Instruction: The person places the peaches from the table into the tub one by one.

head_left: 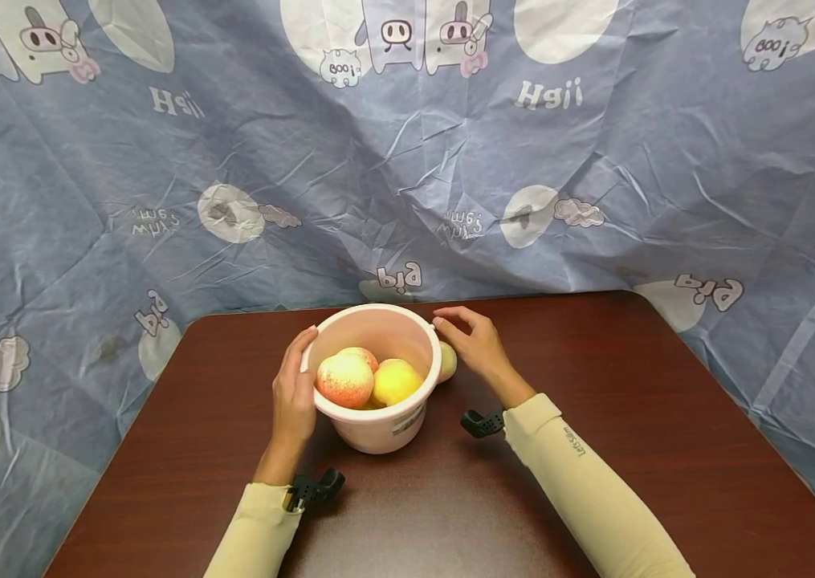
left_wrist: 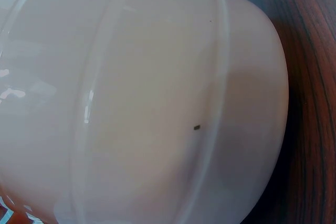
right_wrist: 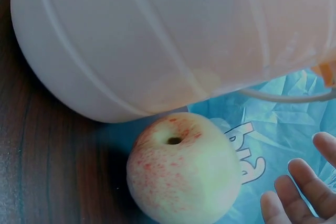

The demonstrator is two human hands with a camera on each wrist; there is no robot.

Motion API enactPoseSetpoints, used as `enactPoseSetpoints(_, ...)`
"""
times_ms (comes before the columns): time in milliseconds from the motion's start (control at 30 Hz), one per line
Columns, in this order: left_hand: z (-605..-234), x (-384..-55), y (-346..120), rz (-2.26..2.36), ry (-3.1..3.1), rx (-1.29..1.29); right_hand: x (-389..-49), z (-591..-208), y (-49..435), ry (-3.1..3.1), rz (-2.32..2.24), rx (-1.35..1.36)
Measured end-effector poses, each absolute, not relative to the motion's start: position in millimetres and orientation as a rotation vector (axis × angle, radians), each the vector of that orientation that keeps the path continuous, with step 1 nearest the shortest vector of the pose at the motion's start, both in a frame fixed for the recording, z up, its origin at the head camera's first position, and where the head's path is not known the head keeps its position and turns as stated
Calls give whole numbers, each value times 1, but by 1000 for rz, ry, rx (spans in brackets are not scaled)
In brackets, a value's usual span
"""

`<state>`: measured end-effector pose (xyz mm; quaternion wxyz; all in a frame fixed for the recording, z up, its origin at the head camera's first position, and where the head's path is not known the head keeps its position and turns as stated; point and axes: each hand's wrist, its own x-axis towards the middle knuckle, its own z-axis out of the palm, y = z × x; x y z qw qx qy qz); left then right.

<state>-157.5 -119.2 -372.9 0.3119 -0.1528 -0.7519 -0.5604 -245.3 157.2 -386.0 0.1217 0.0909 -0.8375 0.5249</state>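
Note:
A pale pink plastic bucket [head_left: 376, 433] stands on the table, with red-speckled peaches [head_left: 344, 380] and a yellow fruit [head_left: 396, 381] inside. My left hand [head_left: 295, 397] holds its left side at the rim; the left wrist view shows mostly the ribbed bucket wall [left_wrist: 152, 87]. Another peach [right_wrist: 181, 169], pale with red speckles, lies outside the bucket on the right, partly hidden by it in the head view. My right hand [head_left: 475, 345] is over that peach by the right rim, fingers loosely bent and spread, not gripping the peach.
The dark reddish-brown table [head_left: 595, 433] extends around the bucket. Behind it hangs a wrinkled blue cloth [head_left: 378, 177] with cartoon prints. A pale bucket handle [right_wrist: 289, 98] sticks out near the right hand. Black camera mounts [head_left: 482, 423] are worn on both wrists.

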Motion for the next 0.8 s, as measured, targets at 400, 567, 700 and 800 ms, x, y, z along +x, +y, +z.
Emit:
enactPoseSetpoints(400, -373, -158, -121, -1475, -1978, -414, -250, -402, 160, -2510, 1545, 285)
enactPoseSetpoints(567, -372, -158, -121, -1472, -1977, -416, -250, -407, 160, -2537, 1504, 272)
enactPoseSetpoints(700, -372, -158, -121, -1474, -1980, -414, -250, -409, 161, -2582, 1518, 271)
enactPoseSetpoints(800, -373, -158, -121, -1477, -1981, -413, -250, -411, 162, -2613, 1514, 275)
